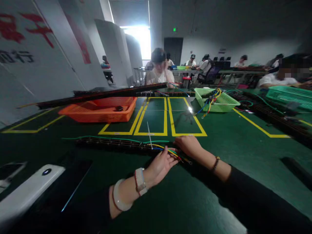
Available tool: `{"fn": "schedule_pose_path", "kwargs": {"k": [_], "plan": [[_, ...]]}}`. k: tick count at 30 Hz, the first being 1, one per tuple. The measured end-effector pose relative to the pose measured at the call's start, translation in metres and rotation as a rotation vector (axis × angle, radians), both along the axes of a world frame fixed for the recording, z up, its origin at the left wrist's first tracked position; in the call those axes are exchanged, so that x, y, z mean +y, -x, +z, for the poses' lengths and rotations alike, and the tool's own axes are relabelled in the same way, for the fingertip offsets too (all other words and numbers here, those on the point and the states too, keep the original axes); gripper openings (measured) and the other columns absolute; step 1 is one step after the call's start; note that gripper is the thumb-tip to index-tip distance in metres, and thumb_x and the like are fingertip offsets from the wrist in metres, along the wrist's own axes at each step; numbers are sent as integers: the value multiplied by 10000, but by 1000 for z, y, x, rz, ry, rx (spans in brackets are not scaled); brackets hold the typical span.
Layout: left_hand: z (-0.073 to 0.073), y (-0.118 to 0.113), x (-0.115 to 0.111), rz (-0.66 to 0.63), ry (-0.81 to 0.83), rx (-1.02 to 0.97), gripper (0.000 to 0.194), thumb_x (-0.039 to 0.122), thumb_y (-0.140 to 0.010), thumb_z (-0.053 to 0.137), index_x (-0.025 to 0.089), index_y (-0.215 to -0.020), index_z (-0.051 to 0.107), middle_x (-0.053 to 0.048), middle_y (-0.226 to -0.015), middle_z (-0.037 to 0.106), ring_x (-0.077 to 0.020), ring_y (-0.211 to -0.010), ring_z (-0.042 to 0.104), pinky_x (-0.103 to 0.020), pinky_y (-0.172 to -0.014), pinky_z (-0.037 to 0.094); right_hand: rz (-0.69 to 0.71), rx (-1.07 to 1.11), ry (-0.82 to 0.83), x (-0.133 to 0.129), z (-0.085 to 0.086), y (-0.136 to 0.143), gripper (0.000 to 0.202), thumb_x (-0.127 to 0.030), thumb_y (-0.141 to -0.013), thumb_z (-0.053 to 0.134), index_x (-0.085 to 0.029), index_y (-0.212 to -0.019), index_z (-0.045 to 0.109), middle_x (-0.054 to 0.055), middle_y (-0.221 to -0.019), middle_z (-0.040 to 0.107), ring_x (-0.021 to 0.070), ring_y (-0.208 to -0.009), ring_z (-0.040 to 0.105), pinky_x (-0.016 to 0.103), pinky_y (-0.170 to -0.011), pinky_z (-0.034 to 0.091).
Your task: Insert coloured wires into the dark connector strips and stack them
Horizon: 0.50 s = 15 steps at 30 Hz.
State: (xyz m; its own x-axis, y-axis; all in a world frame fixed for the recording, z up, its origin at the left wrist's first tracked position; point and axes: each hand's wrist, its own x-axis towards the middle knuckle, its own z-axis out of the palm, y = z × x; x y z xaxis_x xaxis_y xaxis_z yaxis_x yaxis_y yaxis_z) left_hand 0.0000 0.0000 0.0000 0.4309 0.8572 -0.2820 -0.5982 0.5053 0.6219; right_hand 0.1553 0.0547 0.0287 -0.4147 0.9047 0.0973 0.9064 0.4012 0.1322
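Note:
A long dark wire harness [114, 143] lies across the green table, with a thin green wire [97, 138] along its far side. A white cable tie [149, 135] sticks up from its right end. Out of this end come yellow, blue and green wires, and ring terminals show at the tips. My left hand [161, 166] cradles these coloured wires [172, 153] between raised thumb and fingers. Just beyond, my right hand [188, 145] is closed, knuckles up, near the green wire's end; its fingertips and whatever they pinch are hidden.
An orange basket [97, 115] stands back left, under a long dark harness [104, 94]. At back right is a light green basket [219, 107] with coloured wires. Yellow tape [153, 134] marks the tabletop. A white device [31, 191] lies near left. A person [159, 73] sits opposite.

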Motion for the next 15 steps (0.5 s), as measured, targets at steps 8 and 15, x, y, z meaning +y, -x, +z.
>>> {"fn": "schedule_pose_path", "kwargs": {"k": [8, 15], "plan": [[2, 0, -1, -15, 26, -37, 252, 362, -898, 490, 149, -987, 591, -106, -1038, 649, -188, -1009, 610, -374, -1020, 392, 29, 77, 13, -11, 21, 0, 232, -352, -910, 505, -200, -856, 672, 56, -823, 677, 165, -698, 619, 238, -566, 357], [8, 0, -3, 16, 74, -61, 237, 350, -901, 489, 152, -874, 616, -42, -841, 647, -128, -794, 611, -330, -937, 437, 81, -32, 117, -41, 40, 13, 262, -414, -874, 544, -196, -884, 688, 86, -785, 683, 213, -667, 644, 259, -544, 396]]}}
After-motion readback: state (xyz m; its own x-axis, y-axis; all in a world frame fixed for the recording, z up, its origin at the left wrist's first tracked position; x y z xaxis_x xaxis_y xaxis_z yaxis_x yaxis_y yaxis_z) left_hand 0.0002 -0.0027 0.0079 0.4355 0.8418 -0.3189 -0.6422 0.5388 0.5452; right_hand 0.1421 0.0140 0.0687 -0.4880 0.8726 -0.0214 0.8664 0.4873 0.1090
